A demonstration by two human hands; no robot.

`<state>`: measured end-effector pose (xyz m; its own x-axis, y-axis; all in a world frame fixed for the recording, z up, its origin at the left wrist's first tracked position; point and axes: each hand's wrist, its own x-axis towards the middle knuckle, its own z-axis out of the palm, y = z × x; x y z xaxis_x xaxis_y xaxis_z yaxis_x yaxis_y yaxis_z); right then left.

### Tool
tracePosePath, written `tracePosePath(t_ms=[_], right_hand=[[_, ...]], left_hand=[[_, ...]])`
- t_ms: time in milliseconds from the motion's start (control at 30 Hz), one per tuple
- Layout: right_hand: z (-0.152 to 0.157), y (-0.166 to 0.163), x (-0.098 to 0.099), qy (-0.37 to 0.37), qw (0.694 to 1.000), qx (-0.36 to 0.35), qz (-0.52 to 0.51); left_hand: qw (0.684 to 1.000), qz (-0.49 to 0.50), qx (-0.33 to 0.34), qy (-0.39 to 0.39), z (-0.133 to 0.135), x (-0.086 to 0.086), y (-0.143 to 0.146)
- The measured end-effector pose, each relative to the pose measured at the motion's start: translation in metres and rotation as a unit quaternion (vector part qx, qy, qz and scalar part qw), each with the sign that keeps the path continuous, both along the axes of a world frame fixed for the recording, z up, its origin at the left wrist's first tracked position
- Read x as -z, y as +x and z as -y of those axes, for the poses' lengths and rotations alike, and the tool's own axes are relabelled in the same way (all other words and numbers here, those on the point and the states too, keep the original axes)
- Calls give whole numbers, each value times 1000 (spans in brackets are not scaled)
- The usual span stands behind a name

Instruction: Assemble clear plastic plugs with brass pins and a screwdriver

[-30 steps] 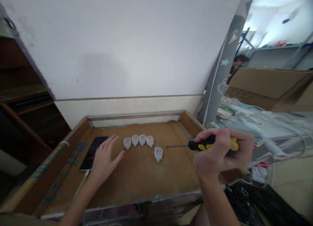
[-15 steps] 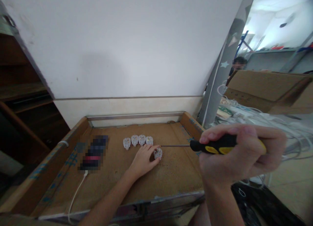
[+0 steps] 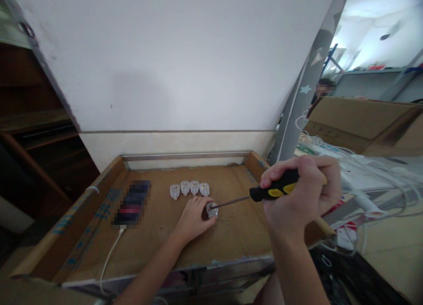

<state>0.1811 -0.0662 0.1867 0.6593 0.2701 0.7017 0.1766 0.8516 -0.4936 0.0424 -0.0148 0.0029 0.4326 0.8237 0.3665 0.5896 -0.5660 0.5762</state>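
Observation:
My left hand [image 3: 195,219] rests on the cardboard, its thumb and fingers closed around a clear plastic power plug [image 3: 212,211] with metal pins. A screwdriver [image 3: 274,187] with a black and yellow handle is gripped in my right hand [image 3: 302,199]. Its long thin shaft slants down to the left, and the tip meets the plug in my left hand. Whether the tip sits in a screw is too small to tell. Just behind my left hand, several similar clear plugs [image 3: 190,188] stand in a row.
A cardboard-lined tray [image 3: 238,239] with raised sides forms the work surface, against a white wall [image 3: 198,67]. A blurred phone [image 3: 132,203] on a white cable [image 3: 110,257] lies at left. At right are a cardboard box [image 3: 360,122], tangled white cords [image 3: 366,168] and a person [image 3: 325,89] behind.
My right hand has moved left with the screwdriver, whose tip has come down onto the plug. The shaft was nearly level and now slants. The view has shifted slightly.

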Motion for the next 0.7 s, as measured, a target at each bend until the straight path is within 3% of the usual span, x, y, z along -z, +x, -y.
tracePosePath(t_ms=[333,433,500,600,700], right_hand=[[-14,-4,-2,-47,998,-38,31],[-21,1,-12,-117,980,-43,153],[-27,10,-24,-181,925,32,333],[-33,25,-48,-277,790,164,522],[-32,35,-69,-327,708,151,608]], left_hand=[[1000,-7,0,5,0,-1,-1],[1000,-8,-5,3,0,-1,-2],[1000,-6,-11,0,0,-1,-3],[1000,-1,-17,2,0,0,-4],[1000,-3,-16,7,-2,1,-4]])
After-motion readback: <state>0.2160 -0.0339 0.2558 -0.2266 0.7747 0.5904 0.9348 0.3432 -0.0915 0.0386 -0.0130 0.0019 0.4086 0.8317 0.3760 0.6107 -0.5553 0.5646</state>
